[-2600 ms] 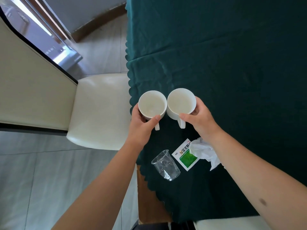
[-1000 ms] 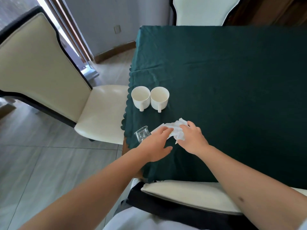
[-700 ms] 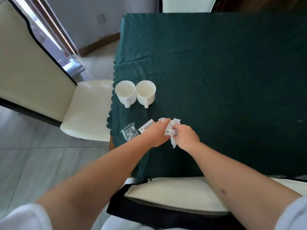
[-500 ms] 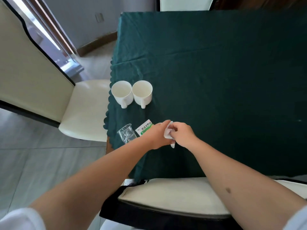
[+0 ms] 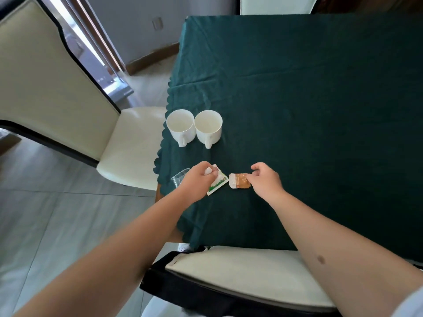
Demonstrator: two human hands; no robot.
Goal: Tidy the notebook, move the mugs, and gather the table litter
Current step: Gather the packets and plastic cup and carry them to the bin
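Two white mugs (image 5: pixel 181 127) (image 5: pixel 208 128) stand side by side near the left edge of the green tablecloth (image 5: pixel 309 99), handles pointing toward me. My left hand (image 5: pixel 198 178) is closed around a crumpled white tissue (image 5: pixel 208 171) and rests over a green-and-white sachet (image 5: pixel 218 184). A clear plastic cup (image 5: pixel 179 179) lies on its side just left of that hand. My right hand (image 5: pixel 265 179) pinches the right end of an orange-brown packet (image 5: pixel 239 180) lying on the cloth. No notebook is in view.
A cream chair (image 5: pixel 128 145) stands at the table's left side, another chair's back (image 5: pixel 247 271) sits directly below my arms, and a third (image 5: pixel 274 4) at the far end. Grey tile floor (image 5: pixel 57 213) lies to the left.
The tissue passed from both hands into my left fist. My right hand moved right and took hold of the orange-brown packet, which was hidden under the tissue before. The mugs have not moved.
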